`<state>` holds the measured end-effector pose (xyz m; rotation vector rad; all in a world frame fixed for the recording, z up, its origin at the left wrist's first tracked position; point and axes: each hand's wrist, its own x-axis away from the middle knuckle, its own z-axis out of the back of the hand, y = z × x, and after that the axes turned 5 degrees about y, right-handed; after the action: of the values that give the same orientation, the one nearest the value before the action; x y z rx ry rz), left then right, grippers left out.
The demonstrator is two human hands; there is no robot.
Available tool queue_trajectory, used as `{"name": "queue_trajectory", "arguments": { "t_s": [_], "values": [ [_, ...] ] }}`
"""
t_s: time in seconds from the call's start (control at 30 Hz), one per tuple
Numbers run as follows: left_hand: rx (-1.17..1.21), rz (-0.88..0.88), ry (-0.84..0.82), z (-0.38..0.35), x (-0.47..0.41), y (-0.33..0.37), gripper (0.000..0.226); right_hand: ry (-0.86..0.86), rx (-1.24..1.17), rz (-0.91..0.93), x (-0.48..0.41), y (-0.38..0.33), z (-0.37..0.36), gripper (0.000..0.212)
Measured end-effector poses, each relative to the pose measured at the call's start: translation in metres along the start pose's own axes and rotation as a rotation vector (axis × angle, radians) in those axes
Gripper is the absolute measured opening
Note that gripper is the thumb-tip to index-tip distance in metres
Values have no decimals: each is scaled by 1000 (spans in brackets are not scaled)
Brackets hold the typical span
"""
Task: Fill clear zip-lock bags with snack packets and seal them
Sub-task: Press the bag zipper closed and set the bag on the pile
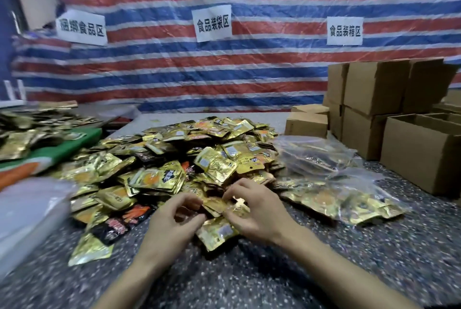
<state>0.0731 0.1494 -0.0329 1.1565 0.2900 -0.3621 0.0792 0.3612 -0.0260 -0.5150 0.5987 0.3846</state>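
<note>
Speckled table (249, 273), boxes (374, 89), filled bags (336, 196); left hand (172, 218), right hand (257, 211) pinching packets (218, 205)

Bright, even indoor light, apparently from overhead, with no hard shadows. The pile of gold packets (199, 159) throws small glints of glare from its foil. Just in front of the pile, only a faint, soft shadow lies on the speckled table (249, 281). Left of the pile, white plastic (30, 208) is smeared with blur. Behind the pile, the stripes of the tarp (224, 71) bow with wide-angle distortion. Right of the pile, the cardboard boxes (374, 89) lean and look soft.
</note>
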Motion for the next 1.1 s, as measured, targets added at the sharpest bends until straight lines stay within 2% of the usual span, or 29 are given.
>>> {"name": "queue_trajectory", "arguments": {
  "t_s": [0.1, 0.2, 0.33, 0.4, 0.47, 0.57, 0.67, 0.73, 0.8, 0.87, 0.93, 1.1],
  "values": [
    [-76, 43, 52, 22, 9, -14, 17, 89, -11, -56, 6, -1, -25, 14],
    [-122, 49, 36, 31, 20, -22, 18, 98, 55, -12, 13, 0, -38, 8],
    [-203, 23, -19, 45, 29, -32, 20, 32, 20, 14, 18, -1, -32, 12],
    [-304, -32, 30, 59, 29, -39, 23, -32, -19, 48, 19, -1, -29, 15],
    [-454, -55, 150, 78, 26, -46, 23, -87, -27, 64, 19, -1, -27, 20],
    [-629, 39, 344, 112, 18, -57, 20, -111, -32, 71, 18, 1, -29, 23],
    [-819, 144, 441, 144, 10, -72, 29, -96, -39, 74, 17, 4, -34, 34],
    [-1007, 267, 465, 166, 2, -84, 40, -86, -36, 59, 17, 7, -37, 44],
    [-1121, 450, 412, 183, -3, -88, 46, -76, -35, 45, 16, 9, -39, 45],
    [-1119, 552, 360, 192, -2, -88, 32, -61, -37, 43, 16, 10, -40, 44],
    [-1140, 559, 356, 196, -1, -88, 12, -45, -45, 49, 16, 11, -40, 43],
    [-1085, 526, 466, 206, -5, -86, 10, -16, -73, 51, 16, 11, -41, 43]
  ]
}}
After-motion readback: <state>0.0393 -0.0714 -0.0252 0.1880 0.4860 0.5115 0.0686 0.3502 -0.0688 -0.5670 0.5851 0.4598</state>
